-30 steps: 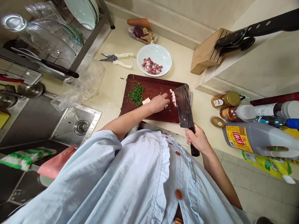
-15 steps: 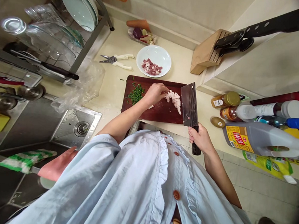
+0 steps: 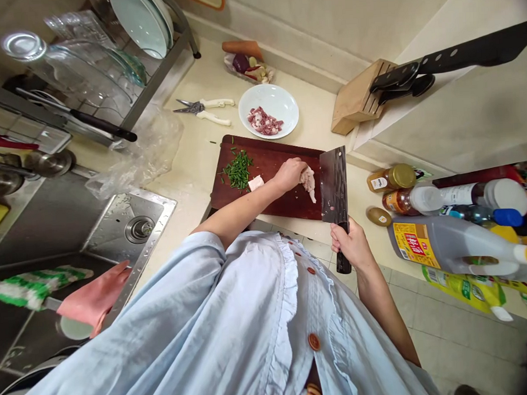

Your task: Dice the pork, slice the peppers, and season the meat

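On the dark red cutting board (image 3: pixel 286 205) my left hand (image 3: pixel 290 174) is curled over a pile of pale chopped meat (image 3: pixel 309 181), pushing it against the flat of the cleaver (image 3: pixel 333 183). My right hand (image 3: pixel 351 245) grips the cleaver's black handle near the counter edge, blade resting flat on the board's right side. A small loose piece of meat (image 3: pixel 256 182) lies left of my hand, beside chopped green stalks (image 3: pixel 238 169).
A white bowl of meat pieces (image 3: pixel 268 110) stands behind the board, with kitchen scissors (image 3: pixel 201 109) and vegetables (image 3: pixel 246 61) further back. A knife block (image 3: pixel 358 99) sits at the right rear, sauce bottles (image 3: pixel 446 241) at the right, a sink (image 3: pixel 127 219) and dish rack (image 3: pixel 106 58) at the left.
My left hand reached up the board, then came back onto the meat pile, gathering it against the blade. The cleaver shifted slightly right and lies flatter.
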### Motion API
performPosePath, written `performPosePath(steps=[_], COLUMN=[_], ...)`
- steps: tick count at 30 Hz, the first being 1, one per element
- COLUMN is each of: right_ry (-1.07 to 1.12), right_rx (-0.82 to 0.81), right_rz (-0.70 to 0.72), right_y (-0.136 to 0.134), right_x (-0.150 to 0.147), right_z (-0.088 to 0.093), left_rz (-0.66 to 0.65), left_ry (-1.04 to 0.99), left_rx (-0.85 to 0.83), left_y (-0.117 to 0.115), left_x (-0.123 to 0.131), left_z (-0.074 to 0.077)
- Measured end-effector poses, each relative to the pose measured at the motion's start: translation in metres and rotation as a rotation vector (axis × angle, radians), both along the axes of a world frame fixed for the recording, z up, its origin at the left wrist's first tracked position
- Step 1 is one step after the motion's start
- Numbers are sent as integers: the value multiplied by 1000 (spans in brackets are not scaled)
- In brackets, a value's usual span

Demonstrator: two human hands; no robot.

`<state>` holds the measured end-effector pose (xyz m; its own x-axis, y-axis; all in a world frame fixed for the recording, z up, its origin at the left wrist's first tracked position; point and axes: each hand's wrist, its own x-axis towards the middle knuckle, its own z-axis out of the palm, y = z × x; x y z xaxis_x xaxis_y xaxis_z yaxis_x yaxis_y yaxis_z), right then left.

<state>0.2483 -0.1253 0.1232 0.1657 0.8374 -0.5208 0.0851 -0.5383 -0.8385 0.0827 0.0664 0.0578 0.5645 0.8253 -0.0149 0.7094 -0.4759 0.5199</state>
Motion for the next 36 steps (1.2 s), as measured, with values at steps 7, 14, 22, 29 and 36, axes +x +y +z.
performPosePath(steps=[7, 14, 22, 29, 36], right_ry=[11, 14, 45, 40, 21], right_rx=[4, 36, 16, 12, -5], right_rz=[-107, -99, -85, -48, 38], right_y=[-9, -15, -18, -15, -8], right_x=[9, 18, 18, 21, 20], right_z=[6, 4, -6, -7, -13], left_rz=[-504, -407, -70, -77, -109], left_ry=[-40, 58, 253, -19, -121], left_rx=[233, 314, 20, -20, 100], left_y=[-31, -19, 16, 19, 27], left_x=[20, 24, 9, 22, -10], left_z=[-6, -15, 0, -2, 26])
